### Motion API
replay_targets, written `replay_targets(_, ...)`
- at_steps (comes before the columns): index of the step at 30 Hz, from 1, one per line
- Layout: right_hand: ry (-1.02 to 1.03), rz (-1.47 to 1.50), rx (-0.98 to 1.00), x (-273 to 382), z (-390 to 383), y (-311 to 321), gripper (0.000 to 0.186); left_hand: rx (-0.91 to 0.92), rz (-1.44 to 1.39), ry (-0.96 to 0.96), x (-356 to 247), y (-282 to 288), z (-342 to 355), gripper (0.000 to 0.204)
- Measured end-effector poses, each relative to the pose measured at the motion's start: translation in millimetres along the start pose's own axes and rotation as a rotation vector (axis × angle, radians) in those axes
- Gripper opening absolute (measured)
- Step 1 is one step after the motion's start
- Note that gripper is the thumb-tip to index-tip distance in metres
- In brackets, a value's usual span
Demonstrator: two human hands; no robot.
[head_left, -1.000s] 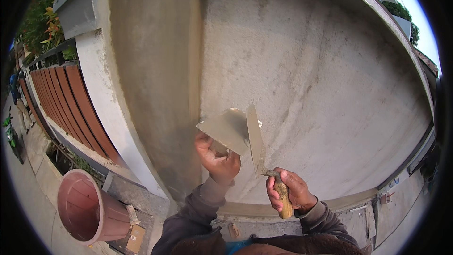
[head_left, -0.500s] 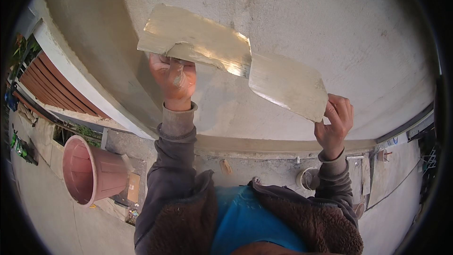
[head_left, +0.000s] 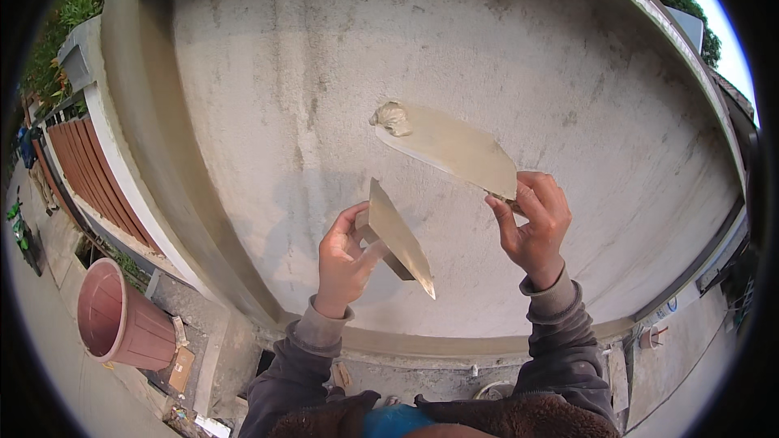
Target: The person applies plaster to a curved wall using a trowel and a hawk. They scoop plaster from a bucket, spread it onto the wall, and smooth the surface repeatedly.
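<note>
My left hand (head_left: 339,264) is closed round the back of a flat plastering trowel (head_left: 399,235), whose blade stands steeply tilted and shows partly edge-on. My right hand (head_left: 537,223) grips a second trowel (head_left: 458,148) at its near right end, the broad blade pointing up and left. A lump of grey-beige plaster (head_left: 393,119) sits on the far tip of that blade. The two trowels are apart. Both are in front of a rough, pale wall (head_left: 243,73) with dark streaks; I cannot tell whether the right blade touches it.
A pink bucket (head_left: 122,316) lies tilted at the lower left, near a piece of cardboard (head_left: 182,369). Left of the wall runs a smooth grey pillar (head_left: 142,97), with a brown slatted gate (head_left: 97,170) beyond. A round container (head_left: 493,390) stands below, by the wall's foot.
The two blades, edge to edge before, have separated. The left trowel has dropped and turned steep; the right one now carries a lump of plaster at its tip. The view has tilted up the wall.
</note>
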State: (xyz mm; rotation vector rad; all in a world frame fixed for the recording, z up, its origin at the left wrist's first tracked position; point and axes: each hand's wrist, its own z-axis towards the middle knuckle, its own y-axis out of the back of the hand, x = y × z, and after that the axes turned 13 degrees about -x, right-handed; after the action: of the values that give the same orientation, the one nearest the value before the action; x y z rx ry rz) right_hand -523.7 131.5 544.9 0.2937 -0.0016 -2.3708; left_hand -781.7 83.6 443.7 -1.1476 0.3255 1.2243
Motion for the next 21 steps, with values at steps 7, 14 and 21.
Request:
replay_targets(7,0.197,-0.319,-0.172,-46,109,-16,0.017,-0.129,-0.13,0.128,6,24,-7,0.056)
replay_targets(14,0.319,-0.485,-0.19,-50,180,-52,0.02,-0.144,-0.222,0.166,1,60,-5,0.054)
replay_targets(21,0.453,-0.625,-0.211,-35,222,-53,0.023,-0.121,-0.248,0.202,6,99,12,0.053)
